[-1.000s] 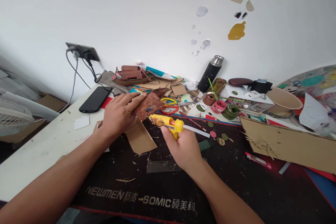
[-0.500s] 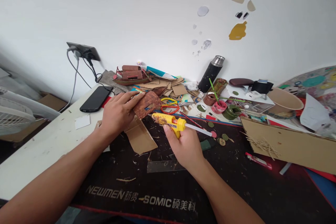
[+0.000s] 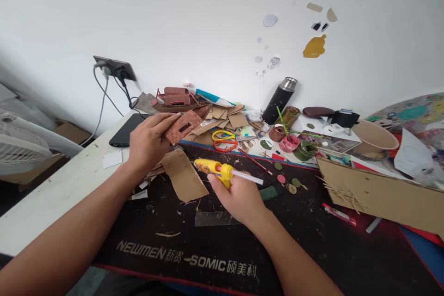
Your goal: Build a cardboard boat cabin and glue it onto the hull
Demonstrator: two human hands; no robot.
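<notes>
Between the fingers of my left hand (image 3: 151,141) is a reddish-brown painted cardboard piece (image 3: 176,133) with a slot cut in it, raised above the mat. My right hand (image 3: 243,194) is wrapped round a yellow hot glue gun (image 3: 211,167), its nozzle toward the left and a clear glue stick (image 3: 247,176) poking out of its back. The gun is apart from the painted piece. Below and between the hands lies a bare brown cardboard piece (image 3: 185,180). A brown model boat (image 3: 175,99) stands at the back.
Scissors (image 3: 225,141), cardboard scraps (image 3: 237,119), paint jars (image 3: 289,142) and a black thermos (image 3: 278,101) line the back. A phone (image 3: 126,130) rests at left. On the right, a cardboard strip (image 3: 381,192) bears thin sticks. A dark mat (image 3: 194,249) covers the front.
My left hand has tilted the painted piece, and its slot now shows more fully. The glue gun has moved left and down, away from the piece.
</notes>
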